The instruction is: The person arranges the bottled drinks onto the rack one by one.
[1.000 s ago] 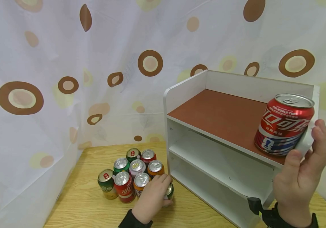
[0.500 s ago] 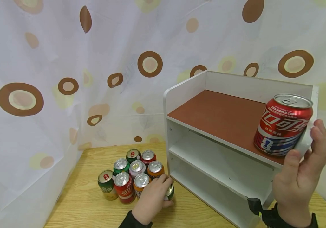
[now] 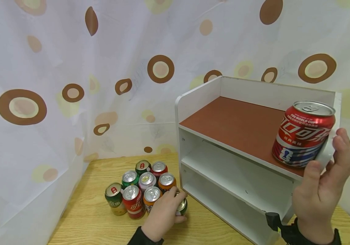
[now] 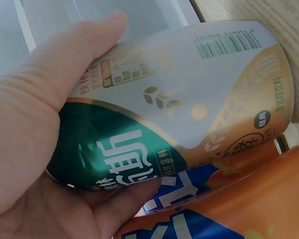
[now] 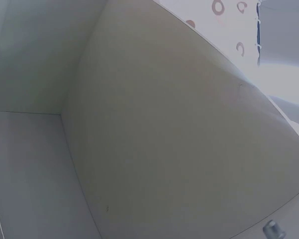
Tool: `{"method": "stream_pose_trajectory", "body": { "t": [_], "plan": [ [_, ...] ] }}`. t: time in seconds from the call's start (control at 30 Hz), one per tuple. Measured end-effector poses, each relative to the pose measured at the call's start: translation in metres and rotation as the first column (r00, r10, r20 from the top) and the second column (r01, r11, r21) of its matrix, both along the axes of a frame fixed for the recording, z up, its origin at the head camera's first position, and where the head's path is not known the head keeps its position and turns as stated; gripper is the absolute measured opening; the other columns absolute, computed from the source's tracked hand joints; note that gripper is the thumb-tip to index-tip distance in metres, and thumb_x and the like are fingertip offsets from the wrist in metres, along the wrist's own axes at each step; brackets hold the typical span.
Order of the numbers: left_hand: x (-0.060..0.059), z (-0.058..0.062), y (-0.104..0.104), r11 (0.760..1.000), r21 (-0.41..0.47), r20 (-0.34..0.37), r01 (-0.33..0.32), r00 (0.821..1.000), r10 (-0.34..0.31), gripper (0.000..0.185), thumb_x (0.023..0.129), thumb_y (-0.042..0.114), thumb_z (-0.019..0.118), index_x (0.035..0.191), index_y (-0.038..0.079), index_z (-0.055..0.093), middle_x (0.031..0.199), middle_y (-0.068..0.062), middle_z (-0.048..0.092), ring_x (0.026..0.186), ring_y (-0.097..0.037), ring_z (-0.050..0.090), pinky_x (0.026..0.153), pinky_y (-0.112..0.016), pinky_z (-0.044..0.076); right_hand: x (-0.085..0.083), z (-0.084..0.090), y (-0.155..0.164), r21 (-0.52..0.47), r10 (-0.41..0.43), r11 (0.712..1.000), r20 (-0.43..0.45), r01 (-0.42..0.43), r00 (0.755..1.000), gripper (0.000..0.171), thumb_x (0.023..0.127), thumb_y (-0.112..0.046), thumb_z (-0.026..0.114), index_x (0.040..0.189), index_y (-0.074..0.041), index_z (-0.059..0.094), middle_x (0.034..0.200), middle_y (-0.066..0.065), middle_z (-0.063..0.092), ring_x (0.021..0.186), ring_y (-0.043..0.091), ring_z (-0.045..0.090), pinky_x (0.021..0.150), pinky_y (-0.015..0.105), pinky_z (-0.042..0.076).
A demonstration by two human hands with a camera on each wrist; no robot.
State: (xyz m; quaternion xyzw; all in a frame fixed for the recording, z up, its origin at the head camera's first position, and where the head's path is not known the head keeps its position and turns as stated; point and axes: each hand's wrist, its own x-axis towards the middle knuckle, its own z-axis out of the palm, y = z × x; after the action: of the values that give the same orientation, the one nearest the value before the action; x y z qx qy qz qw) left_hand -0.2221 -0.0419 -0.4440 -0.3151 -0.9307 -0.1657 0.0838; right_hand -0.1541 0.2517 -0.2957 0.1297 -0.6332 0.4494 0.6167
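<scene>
Left hand point(image 3: 162, 214) has its fingers wrapped around a green and silver can point(image 4: 174, 104) at the near right edge of the can cluster point(image 3: 144, 187) on the wooden table point(image 3: 86, 217). In the wrist view the thumb sits along the upper side of the can and the fingers curl under it, so that's a proper full-hand grip, and an orange can point(image 4: 239, 199) is pressed right up against it. Right hand point(image 3: 322, 190) is up by the front right corner of the white shelf unit point(image 3: 193, 102), fingers loosely spread and holding nothing. It's just beside the red cola can point(image 3: 303, 132) that stands on the brown top shelf point(image 3: 236, 122), and as far as I can tell it isn't touching it. Looks to me like the red can is already parked and the green one is at the being-picked-up stage. Next move, I'd guess, is a straight lift so it clears its neighbours without knocking them, since they're packed tight. Orientation-wise, the head view shows the green can's silver top facing up, so its long axis is vertical like the rest of the cluster. It only looks tilted in the wrist view, which I'd put down to the camera angle. The red can is upright too, tab end up, near the shelf's front edge.
</scene>
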Motion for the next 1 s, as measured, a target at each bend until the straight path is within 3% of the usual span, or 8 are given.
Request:
{"method": "stream_pose_trajectory", "body": {
  "t": [0.57, 1.0],
  "plan": [
    [-0.0004, -0.0057, 0.0004, 0.999, -0.027, -0.055, -0.035, 0.998, 0.034, 0.062, 0.072, 0.038, 0.094, 0.123, 0.017, 0.064, 0.109, -0.001, 0.062, 0.094, -0.017, 0.065, 0.073, -0.029, 0.057, -0.0012, -0.0001, -0.0003, 0.015, -0.010, 1.000, 0.002, 0.010, 1.000, 0.037, 0.109, -0.016, 0.043, 0.134, 0.012, 0.037, 0.157, 0.017, 0.033, 0.146, 0.028, 0.026, 0.123, 0.032, 0.021],
    [-0.0008, -0.0029, -0.0014, 0.999, 0.041, -0.008, -0.023, 1.000, 0.023, 0.056, 0.073, 0.032, 0.094, 0.120, 0.019, 0.066, 0.108, 0.000, 0.063, 0.093, -0.013, 0.065, 0.071, -0.025, 0.056, -0.0008, 0.0008, -0.0014, 0.002, 0.005, 1.000, -0.008, -0.005, 1.000, 0.036, 0.109, -0.016, 0.044, 0.133, 0.010, 0.037, 0.157, 0.018, 0.032, 0.147, 0.028, 0.027, 0.123, 0.032, 0.022]
  ]
}}
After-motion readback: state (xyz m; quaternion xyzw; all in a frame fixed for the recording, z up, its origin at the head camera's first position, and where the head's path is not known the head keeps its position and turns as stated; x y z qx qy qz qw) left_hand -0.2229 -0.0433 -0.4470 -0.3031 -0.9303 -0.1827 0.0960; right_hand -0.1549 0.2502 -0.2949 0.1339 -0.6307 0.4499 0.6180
